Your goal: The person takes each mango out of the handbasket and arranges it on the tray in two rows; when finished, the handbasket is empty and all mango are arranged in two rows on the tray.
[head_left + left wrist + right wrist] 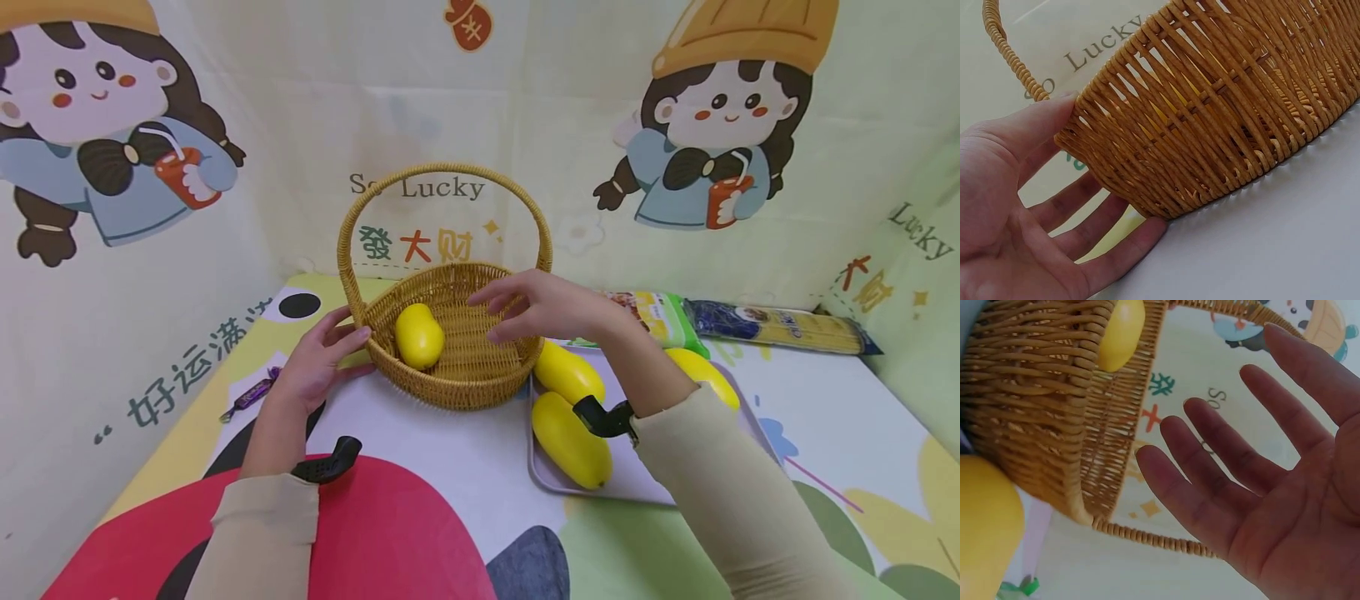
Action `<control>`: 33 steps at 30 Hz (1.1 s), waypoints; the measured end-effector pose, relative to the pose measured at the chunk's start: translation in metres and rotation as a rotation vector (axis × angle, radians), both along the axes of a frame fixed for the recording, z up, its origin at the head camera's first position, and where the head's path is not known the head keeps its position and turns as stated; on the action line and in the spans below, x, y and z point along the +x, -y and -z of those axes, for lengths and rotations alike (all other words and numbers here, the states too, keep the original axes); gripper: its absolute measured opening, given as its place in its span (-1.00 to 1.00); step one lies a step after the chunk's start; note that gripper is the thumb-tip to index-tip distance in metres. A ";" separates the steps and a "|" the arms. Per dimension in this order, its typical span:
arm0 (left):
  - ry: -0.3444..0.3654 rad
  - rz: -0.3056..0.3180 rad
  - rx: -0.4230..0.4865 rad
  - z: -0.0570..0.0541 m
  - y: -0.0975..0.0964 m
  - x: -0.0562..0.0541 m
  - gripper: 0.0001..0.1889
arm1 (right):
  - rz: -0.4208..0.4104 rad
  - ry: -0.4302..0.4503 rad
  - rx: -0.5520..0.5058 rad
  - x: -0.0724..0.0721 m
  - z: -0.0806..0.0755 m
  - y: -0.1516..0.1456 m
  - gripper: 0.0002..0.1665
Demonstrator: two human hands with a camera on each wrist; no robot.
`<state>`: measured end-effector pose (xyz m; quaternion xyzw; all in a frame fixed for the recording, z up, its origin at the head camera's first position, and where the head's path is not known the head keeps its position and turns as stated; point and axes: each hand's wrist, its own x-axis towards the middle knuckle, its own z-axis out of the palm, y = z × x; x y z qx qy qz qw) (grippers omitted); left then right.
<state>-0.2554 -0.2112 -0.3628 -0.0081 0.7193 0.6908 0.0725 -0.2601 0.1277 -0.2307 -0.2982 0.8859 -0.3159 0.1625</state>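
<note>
A woven wicker basket (pixel 480 387) with a tall hoop handle stands mid-table, and one yellow mango (pixel 419 335) lies inside it at the left. My left hand (pixel 324 358) is open, its straight fingers (pixel 1063 206) resting against the basket's (pixel 1222 125) left wall. My right hand (pixel 528 307) hovers open above the basket's right rim, fingers (pixel 1222 456) spread and holding nothing. In the right wrist view the basket (pixel 1035 412) and its mango (pixel 1121 332) lie below the palm. Three more mangoes (pixel 570 437) lie on a lilac tray (pixel 645 483) right of the basket.
A green snack packet (pixel 660 317) and a blue-and-yellow noodle packet (pixel 780 325) lie at the back right. A purple wrapped candy (pixel 251 396) lies at the left. Printed cloth walls close in the table on three sides.
</note>
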 end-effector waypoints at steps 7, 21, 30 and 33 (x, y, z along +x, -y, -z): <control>0.007 -0.011 0.003 0.001 -0.002 -0.001 -0.28 | 0.028 0.044 0.049 -0.024 -0.002 0.020 -0.42; 0.019 -0.025 0.007 0.000 -0.001 -0.002 -0.27 | 0.011 0.160 0.131 -0.063 -0.002 0.056 -0.40; 0.015 -0.021 0.003 -0.001 -0.002 -0.002 -0.30 | 0.041 0.280 0.227 -0.077 0.003 0.075 -0.36; 0.023 -0.020 -0.002 -0.002 -0.001 -0.001 -0.30 | 0.049 0.306 0.240 -0.079 0.006 0.082 -0.34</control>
